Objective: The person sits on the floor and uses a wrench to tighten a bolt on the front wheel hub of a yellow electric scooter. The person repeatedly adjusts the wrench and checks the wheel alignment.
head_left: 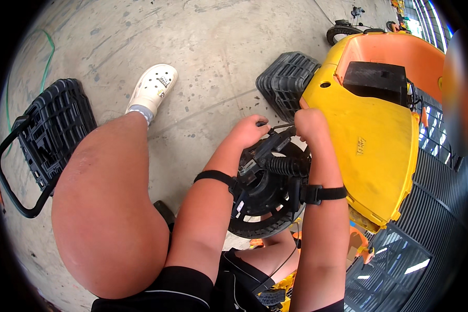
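Observation:
My left hand (248, 132) has its fingers curled over a small dark piece atop the black wheel assembly (257, 166); exactly what they grip is unclear. My right hand (310, 125) is closed round the end of a thin dark rod (283, 126), which runs left toward my left fingertips. Below both hands are a coil spring with a black cover (287, 166) and a tyre (268, 226). The yellow vehicle body (374, 140) lies just right of my right arm, with an orange seat area (424, 67) and a black box (374, 78).
Black slotted plastic panels lie on the concrete floor, one with a bar at left (54, 135), another (286, 78) beyond my hands. My leg and white clog (148, 91) are at left. A green hose (49, 52) runs along the far left; another wheel (340, 34) is at the back.

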The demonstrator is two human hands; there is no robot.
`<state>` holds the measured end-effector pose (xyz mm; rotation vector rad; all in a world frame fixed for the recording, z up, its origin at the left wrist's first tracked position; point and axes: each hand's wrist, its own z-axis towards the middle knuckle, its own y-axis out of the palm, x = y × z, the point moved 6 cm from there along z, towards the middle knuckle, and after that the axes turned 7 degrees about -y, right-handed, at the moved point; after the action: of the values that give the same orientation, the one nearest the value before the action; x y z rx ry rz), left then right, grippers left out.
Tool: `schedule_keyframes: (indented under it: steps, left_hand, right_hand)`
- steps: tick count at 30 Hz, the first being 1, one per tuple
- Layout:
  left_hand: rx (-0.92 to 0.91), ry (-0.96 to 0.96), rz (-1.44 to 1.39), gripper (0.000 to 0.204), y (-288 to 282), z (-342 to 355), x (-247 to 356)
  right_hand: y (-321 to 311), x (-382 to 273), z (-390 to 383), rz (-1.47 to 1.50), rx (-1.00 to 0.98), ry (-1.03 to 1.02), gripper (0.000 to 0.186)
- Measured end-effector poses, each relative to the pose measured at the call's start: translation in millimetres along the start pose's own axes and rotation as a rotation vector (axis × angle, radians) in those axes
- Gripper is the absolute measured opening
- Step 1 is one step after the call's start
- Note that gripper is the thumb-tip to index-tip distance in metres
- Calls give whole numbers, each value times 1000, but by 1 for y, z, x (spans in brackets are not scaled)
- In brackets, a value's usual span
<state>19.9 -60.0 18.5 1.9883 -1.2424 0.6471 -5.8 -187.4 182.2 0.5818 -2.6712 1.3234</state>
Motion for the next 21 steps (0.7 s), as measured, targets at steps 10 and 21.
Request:
schedule_keyframes:
  steps: [10,21]
  left_hand:
    - [148,-66,152,39,7,-9,8]
    - [133,-20,163,36,3,-1,-4]
  right_hand:
    - [-11,-12,23,-259,73,-35,40]
    - [14,-16,-64,-459,378,-304,28]
